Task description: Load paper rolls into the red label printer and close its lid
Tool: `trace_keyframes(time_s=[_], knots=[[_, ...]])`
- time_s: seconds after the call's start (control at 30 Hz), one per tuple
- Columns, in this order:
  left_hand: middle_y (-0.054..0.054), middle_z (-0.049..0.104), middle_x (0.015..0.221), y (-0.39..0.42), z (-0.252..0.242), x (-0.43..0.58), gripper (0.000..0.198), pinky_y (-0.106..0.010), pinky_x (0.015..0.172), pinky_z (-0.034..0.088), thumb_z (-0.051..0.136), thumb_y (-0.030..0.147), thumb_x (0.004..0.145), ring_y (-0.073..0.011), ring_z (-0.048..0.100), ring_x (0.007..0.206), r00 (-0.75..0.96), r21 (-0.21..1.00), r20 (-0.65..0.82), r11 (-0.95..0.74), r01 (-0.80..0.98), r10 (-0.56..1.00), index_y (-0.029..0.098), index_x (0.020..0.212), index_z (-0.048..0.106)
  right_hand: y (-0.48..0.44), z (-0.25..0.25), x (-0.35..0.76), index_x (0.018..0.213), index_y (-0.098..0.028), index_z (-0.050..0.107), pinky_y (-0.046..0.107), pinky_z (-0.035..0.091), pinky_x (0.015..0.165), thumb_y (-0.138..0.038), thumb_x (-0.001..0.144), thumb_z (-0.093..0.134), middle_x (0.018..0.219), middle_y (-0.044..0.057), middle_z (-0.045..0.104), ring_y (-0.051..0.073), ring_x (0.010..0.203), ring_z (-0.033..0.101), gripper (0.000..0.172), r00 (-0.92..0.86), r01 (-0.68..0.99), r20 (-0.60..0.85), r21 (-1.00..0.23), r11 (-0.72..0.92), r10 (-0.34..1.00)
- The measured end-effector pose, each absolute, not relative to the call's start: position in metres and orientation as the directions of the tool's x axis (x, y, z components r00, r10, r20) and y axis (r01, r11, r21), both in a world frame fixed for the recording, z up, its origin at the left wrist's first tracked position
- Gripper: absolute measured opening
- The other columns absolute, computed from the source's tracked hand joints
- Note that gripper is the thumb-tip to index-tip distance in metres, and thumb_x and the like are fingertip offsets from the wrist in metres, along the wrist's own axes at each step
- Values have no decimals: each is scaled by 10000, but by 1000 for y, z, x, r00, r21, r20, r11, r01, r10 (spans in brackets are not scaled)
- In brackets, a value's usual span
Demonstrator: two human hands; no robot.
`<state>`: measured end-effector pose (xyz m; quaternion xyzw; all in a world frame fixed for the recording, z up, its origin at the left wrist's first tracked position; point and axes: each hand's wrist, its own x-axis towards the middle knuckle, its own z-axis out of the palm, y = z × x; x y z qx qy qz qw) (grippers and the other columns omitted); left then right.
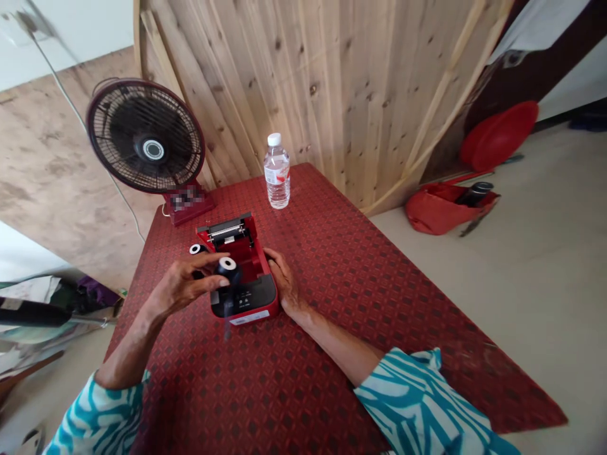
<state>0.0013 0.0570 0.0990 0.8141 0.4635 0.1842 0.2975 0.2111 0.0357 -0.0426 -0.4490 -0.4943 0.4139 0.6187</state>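
A red and black label printer (246, 302) stands on the table with its lid (228, 230) tipped up and its inside showing. Between the thumb and fingers of my left hand (183, 281) is a small dark roll (228, 268) with a white ring at its end, above the near part of the opening. A blurred translucent strip (227, 322) hangs below the roll. Another dark roll (195, 250) stands just left of the printer, partly hidden behind my left hand. My right hand (286, 281) is curled against the printer's right side, holding it.
A dark red patterned cloth covers the table (341, 284). At the back left stands a fan (147, 136), with a water bottle (277, 174) upright near the back edge. A wooden plank wall (322, 82) rises behind. A red bag (439, 208) lies on the floor at right.
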Motion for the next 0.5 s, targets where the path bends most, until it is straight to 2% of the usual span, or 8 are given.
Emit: trace_keyframes(time_s=[0.13, 0.3, 0.4, 0.5], knots=[[-46, 735, 1072, 66, 91, 35, 382, -317, 842, 521, 622, 440, 851, -208, 682, 875, 593, 382, 5, -550, 743, 805, 237, 1169, 680, 39, -46, 209, 1215, -270, 593, 411, 382, 1101, -468, 932, 402, 1262, 54, 598, 208, 1218, 526, 394, 193, -66, 264, -957, 281, 945], [-83, 710, 1157, 72, 88, 58, 265, -372, 885, 502, 609, 303, 876, -287, 661, 1055, 586, 56, -135, -585, 809, 799, 241, 1122, 686, 39, -47, 209, 1225, -273, 581, 400, 374, 1108, -451, 940, 386, 1273, 59, 587, 198, 1225, 520, 389, 175, -61, 271, -956, 286, 946], [-116, 717, 1123, 76, 89, 71, 249, -394, 839, 511, 609, 255, 870, -317, 672, 1030, 536, -49, -261, -566, 823, 803, 215, 1102, 690, 38, -45, 211, 1238, -262, 576, 388, 366, 1116, -433, 943, 383, 1289, 62, 579, 195, 1243, 510, 392, 154, -61, 265, -959, 276, 952], [-110, 739, 1046, 84, 88, 78, 199, -371, 833, 509, 615, 235, 861, -294, 685, 995, 528, -45, -332, -573, 818, 781, 211, 1032, 713, 38, -44, 211, 1231, -275, 582, 387, 365, 1116, -435, 943, 385, 1281, 54, 588, 194, 1243, 511, 384, 160, -59, 270, -958, 282, 949]])
